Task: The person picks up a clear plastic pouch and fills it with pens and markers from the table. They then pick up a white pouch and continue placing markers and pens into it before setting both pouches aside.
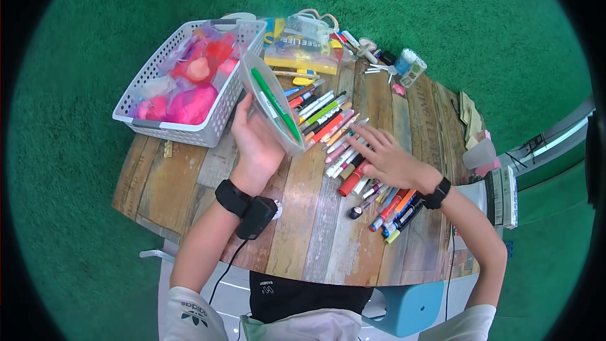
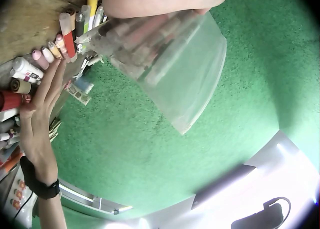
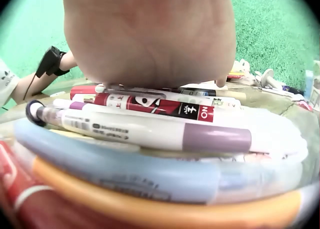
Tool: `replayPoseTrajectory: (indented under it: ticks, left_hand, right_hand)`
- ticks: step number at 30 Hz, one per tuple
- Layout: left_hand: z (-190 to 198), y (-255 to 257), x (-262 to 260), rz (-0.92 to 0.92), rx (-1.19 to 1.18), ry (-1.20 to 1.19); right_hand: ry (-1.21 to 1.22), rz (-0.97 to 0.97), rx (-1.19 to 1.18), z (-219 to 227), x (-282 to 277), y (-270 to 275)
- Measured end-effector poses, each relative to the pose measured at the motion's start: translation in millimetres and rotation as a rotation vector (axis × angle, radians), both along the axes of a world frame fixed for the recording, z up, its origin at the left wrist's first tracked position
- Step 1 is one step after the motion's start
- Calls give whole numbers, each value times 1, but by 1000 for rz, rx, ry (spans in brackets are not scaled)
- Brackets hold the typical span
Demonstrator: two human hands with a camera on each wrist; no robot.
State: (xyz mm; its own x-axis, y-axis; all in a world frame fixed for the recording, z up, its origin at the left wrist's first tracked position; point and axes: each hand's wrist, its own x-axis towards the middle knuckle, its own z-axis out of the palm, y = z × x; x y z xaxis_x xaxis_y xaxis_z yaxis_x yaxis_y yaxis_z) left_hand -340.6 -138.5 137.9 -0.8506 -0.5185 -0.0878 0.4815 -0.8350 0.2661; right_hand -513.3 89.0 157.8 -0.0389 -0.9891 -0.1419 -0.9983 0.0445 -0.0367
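Observation:
My left hand holds a translucent plastic case, tilted up above the table, with some fingers hidden behind it. A green pen and a white pen lie inside the case. In the left wrist view the case shows cloudy walls. My right hand is spread palm down over a row of pens and markers, fingertips right at their ends. Under the palm in the right wrist view lie a red-printed pen and a white and purple marker. A thick red marker sits beside the right thumb.
A white basket of pink and purple bundles stands at the back left. Behind the pens lies a clear zip bag with yellow edging. Cotton swabs and a small tub are at the back right. More pens lie near the right wrist.

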Motion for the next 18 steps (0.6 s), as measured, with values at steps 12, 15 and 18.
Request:
replayPoseTrajectory:
  ticks: [12, 15, 18]
  left_hand:
    - [-5, -2, -2, 23, -27, -15]
    - [-7, -3, -3, 22, -34, -24]
    - [-7, -4, -3, 16, -36, -21]
  right_hand:
    - [-95, -116, -101, 33, 3, 30]
    - [-70, -90, -82, 17, 11, 41]
    - [-46, -93, 10, 10, 19, 50]
